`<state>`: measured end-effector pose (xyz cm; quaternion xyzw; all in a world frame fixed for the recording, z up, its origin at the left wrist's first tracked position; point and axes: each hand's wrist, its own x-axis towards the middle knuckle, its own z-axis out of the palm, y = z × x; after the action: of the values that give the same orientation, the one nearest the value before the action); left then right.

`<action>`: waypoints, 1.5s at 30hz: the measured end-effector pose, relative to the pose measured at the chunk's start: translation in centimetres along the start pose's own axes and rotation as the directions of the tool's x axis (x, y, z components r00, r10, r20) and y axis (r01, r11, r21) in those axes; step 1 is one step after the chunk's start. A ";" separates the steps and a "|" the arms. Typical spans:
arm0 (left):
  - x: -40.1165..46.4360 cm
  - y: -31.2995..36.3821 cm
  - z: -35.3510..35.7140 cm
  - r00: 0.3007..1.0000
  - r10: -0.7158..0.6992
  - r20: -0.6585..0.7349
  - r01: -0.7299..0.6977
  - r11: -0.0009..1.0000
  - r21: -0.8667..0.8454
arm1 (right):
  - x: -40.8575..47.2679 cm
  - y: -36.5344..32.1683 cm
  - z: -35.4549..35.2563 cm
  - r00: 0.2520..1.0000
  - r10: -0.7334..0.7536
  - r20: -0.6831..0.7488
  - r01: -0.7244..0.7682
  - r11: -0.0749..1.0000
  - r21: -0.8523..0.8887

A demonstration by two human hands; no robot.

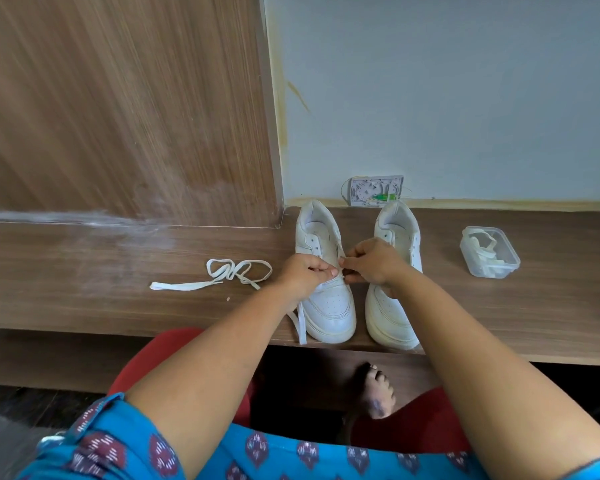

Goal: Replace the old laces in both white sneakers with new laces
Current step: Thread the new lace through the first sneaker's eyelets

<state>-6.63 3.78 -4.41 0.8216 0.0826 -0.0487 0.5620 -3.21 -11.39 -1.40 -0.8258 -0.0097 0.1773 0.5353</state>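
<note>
Both hands pinch a lace at the left sneaker's lower eyelets.

Left hand (307, 271) and right hand (371, 263) meet fingertip to fingertip over the left sneaker (326, 282), gripping its lace (301, 323), whose tail hangs off the desk edge (118, 320). That tail could snag or slip out. Right sneaker (394, 306) stands unlaced beside it; a loose lace (222, 275) lies left, a plastic tub (489, 252) right.

the wooden shelf (118, 265) has a brown grain with a dull sheen, chalky smears toward nine o'clock. both white sneakers, left sneaker (329, 303) and right sneaker (388, 317), look like smooth, faintly glossy leather. the loose lace (222, 277) at ten o'clock is flat woven cloth. the container (490, 252) at two o'clock is clear glossy plastic.
</note>
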 end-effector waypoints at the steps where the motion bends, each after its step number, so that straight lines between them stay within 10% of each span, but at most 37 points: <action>1: 0.0 0.0 0.1 1.000 0.001 -0.004 -0.001 1.000 0.003 | 0.0 0.1 0.0 1.000 0.000 -0.001 0.000 1.000 0.010; 13: 0.5 -0.4 0.4 0.994 0.112 -0.008 -0.107 0.968 0.229 | -1.7 0.1 0.0 0.983 -0.176 -0.044 0.130 0.852 -0.507; 20: 0.5 0.0 -0.1 0.985 0.166 0.053 -0.172 0.880 0.443 | -2.5 1.0 0.5 0.973 -0.213 -0.087 0.136 0.838 -0.529; 25: -0.1 0.3 -0.3 0.989 0.139 0.049 -0.147 0.893 0.425 | -3.5 0.0 -1.9 0.880 -0.344 -0.327 0.227 0.910 -0.346; 27: -0.1 0.8 -0.3 0.992 0.119 0.032 -0.122 0.905 0.407 | -4.4 -1.7 -2.5 0.840 -0.305 -0.448 0.353 0.935 0.026; 30: -0.2 1.0 -0.4 0.991 0.117 0.072 -0.137 0.883 0.448 | -6.4 -4.6 -1.7 0.901 -0.243 -0.358 0.422 0.677 0.603; 33: -0.2 0.9 -0.5 0.982 0.130 0.136 -0.182 0.848 0.498 | -6.4 -4.8 -0.8 0.828 -0.438 -0.351 0.478 0.878 0.032; 35: 0.0 0.7 -0.5 0.980 0.137 0.143 -0.192 0.833 0.519 | -5.6 -3.3 -0.6 0.871 -0.477 -0.116 0.283 0.681 -0.675; 38: 0.2 0.5 -0.5 0.981 0.138 0.137 -0.191 0.818 0.543 | -4.7 -1.5 -0.3 0.970 -0.240 0.037 0.126 0.366 -0.922; 41: 0.5 0.2 -0.5 0.981 0.142 0.134 -0.192 0.826 0.530 | -4.7 -1.5 -0.9 0.966 -0.256 0.040 0.212 0.691 -0.691; 43: 0.6 0.1 -0.5 0.981 0.134 0.137 -0.187 0.826 0.531 | -5.5 -2.5 -1.6 0.936 -0.344 -0.072 0.324 0.924 -0.203; 45: 0.8 0.0 -0.5 0.983 0.126 0.136 -0.180 0.824 0.538 | -7.2 -4.4 -2.9 0.916 -0.374 -0.143 0.393 0.775 0.495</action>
<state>-5.81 4.33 -4.38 0.9485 -0.0277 -0.0638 0.3090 -8.30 -13.57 5.60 -0.6363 -0.1203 0.0455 0.7607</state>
